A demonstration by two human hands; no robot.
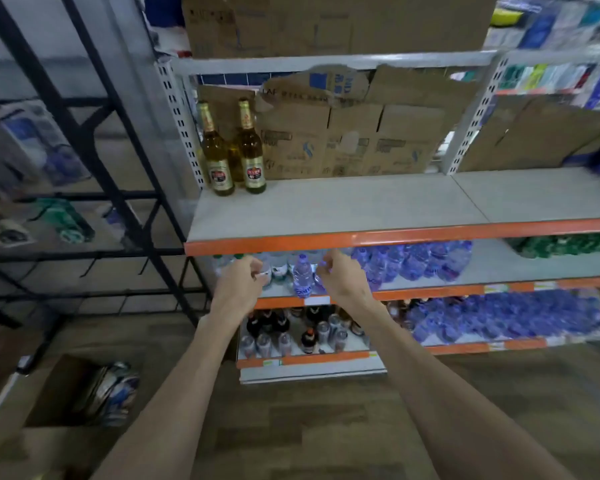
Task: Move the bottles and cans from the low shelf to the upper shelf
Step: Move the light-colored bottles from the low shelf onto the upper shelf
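Note:
Two tall golden beer bottles (219, 150) stand at the left end of the upper shelf (326, 202), which has an orange front edge. On the low shelf (309, 358) near the floor stand dark bottles (307, 339) and several silver cans (326, 332). My left hand (239, 285) and my right hand (343, 277) hang in front of the middle shelf of water bottles (302, 273), just under the upper shelf's edge. Both hands have loosely curled fingers and hold nothing.
Cardboard boxes (354, 133) line the back of the upper shelf. Blue-wrapped water packs (499, 320) fill the right of the lower shelves. A black metal rack (84, 150) stands at left. An open carton of cans (108, 393) sits on the floor at lower left.

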